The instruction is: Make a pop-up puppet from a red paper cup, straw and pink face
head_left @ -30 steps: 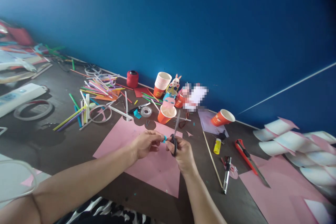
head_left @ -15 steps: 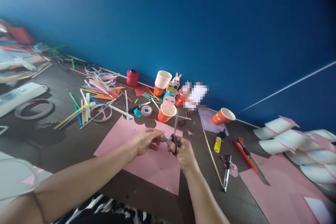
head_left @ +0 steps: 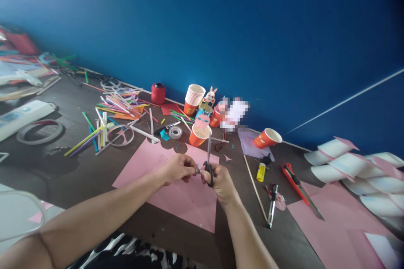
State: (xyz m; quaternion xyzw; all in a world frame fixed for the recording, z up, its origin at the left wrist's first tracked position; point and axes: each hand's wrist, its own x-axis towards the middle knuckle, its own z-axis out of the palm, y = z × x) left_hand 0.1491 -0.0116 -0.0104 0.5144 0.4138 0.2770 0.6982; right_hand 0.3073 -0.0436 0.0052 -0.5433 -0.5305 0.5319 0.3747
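Above a pink paper sheet [head_left: 189, 201], both hands meet close together. My left hand [head_left: 179, 169] pinches a tiny piece, mostly hidden by the fingertips, against the fingers of the other hand. My right hand [head_left: 219, 180] is closed around the handles of black-handled scissors [head_left: 208, 151], whose blades point up and away. A small blue bit [head_left: 198, 165] shows between the hands. Just beyond the blades stands an orange paper cup [head_left: 198, 135] with a pink paper face [head_left: 202, 120] at its rim.
Colored strips [head_left: 121, 103], a tape roll [head_left: 175, 133] and stacked cups [head_left: 193, 98] lie toward the wall. To the right are a tilted cup [head_left: 267, 138], a yellow lighter-like item [head_left: 261, 172], a pen [head_left: 272, 206], a red cutter [head_left: 296, 185] and curled papers [head_left: 347, 164].
The left fingertips have closed in on the small piece and moved slightly toward the right hand. The blue piece is now more covered. The right hand keeps its hold on the scissors.
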